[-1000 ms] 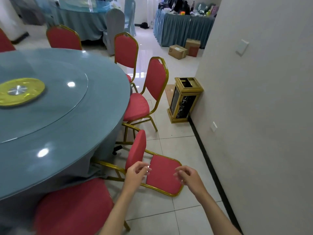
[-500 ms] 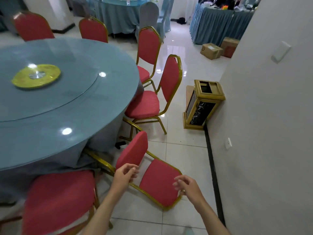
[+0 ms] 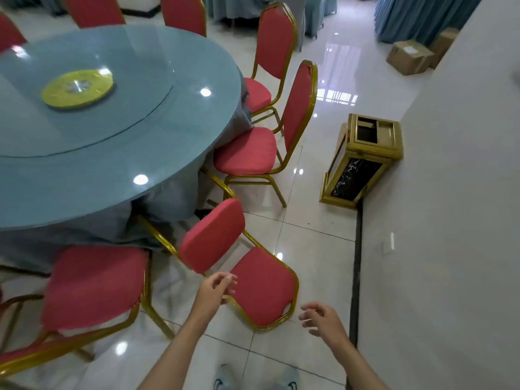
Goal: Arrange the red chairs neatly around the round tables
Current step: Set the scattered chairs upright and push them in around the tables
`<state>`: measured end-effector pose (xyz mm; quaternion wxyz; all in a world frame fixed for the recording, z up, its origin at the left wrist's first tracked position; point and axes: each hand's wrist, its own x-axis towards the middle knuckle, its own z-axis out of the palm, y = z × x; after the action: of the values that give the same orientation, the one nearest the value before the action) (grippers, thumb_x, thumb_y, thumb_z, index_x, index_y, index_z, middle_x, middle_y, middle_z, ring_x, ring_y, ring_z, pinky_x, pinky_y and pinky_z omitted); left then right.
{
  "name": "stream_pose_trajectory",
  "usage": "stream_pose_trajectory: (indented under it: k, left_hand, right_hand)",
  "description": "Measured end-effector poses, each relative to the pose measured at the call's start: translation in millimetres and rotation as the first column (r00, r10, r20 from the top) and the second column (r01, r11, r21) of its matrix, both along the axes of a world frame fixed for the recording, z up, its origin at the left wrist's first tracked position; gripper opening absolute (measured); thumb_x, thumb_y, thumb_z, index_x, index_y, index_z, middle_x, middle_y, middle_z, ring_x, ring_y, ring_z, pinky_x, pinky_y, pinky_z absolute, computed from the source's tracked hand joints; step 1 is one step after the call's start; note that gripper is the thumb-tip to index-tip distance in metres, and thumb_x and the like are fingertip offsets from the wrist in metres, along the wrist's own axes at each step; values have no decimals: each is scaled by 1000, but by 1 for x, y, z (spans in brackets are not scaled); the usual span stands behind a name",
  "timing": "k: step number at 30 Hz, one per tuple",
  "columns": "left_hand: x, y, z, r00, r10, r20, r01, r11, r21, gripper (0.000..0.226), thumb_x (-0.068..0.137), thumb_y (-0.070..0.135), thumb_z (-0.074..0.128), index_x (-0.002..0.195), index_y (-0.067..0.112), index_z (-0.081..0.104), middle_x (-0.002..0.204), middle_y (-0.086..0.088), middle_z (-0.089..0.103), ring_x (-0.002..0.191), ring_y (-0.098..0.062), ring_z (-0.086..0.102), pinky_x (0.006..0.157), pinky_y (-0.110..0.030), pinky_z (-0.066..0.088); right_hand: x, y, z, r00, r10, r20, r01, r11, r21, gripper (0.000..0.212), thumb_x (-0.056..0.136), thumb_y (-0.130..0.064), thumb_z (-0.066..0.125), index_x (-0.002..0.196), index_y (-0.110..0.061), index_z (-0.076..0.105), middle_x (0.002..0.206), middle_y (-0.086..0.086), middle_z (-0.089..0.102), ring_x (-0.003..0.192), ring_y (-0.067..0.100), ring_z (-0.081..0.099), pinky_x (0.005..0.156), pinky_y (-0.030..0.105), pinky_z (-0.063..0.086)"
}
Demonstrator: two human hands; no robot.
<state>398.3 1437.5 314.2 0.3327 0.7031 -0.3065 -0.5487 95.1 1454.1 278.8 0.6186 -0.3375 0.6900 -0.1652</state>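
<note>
A red chair with a gold frame (image 3: 261, 288) lies tipped over on the tiled floor, its back flat on the tiles and its seat cushion (image 3: 212, 235) standing up toward the round blue table (image 3: 118, 153). My left hand (image 3: 215, 288) hovers over the fallen chair's left frame edge, fingers loosely spread and holding nothing. My right hand (image 3: 323, 319) hangs just right of the chair's back, fingers relaxed and empty. Upright red chairs (image 3: 247, 153) stand around the table, one (image 3: 92, 285) at my near left.
A gold and black bin (image 3: 363, 161) stands against the white wall (image 3: 450, 220) on the right. Cardboard boxes (image 3: 409, 56) sit on the floor farther back, by blue-skirted tables. A yellow disc (image 3: 77, 88) marks the table's middle. My shoes (image 3: 253, 381) show at the bottom.
The view has swung so the table sits further left. Both hands have drawn apart and lowered toward the fallen chair; neither has taken hold of it.
</note>
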Motion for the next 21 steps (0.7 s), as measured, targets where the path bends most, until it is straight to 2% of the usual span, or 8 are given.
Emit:
stream_pose_trajectory:
  k: [6,10,16,21]
  left_hand:
    - [-27,-2,-57,998,-61,-22,62,995,75,22,105,22,55,99,12,74,93,-5,78,77,-16,68,70,-31,52]
    - [-42,-15,-117,991,-126,-38,129,989,79,20,104,19,57,99,11,74,90,-8,77,75,-16,68,65,-28,49]
    - [-53,-30,-266,963,-270,-20,270,962,30,20,104,15,57,96,9,74,86,-7,76,68,-12,64,56,-21,44]
    - [-52,-43,-411,950,-311,42,310,950,28,22,104,14,57,91,10,74,81,-5,75,68,-13,65,58,-23,46]
  right_hand:
    - [-23,-9,-47,1000,-11,-10,12,999,47,19,100,-10,54,105,-11,72,94,12,78,79,20,70,72,32,55]
    - [-24,-19,-106,999,30,-45,-27,998,64,19,101,-13,53,105,-11,71,95,10,78,79,18,70,73,31,55]
    - [-24,-26,-256,994,88,-69,-78,988,133,17,100,-16,54,105,-13,70,93,7,79,75,15,69,67,29,51]
    - [-24,-37,-397,989,108,-101,-89,980,178,16,98,-17,55,103,-13,70,92,7,79,71,14,67,64,26,49]
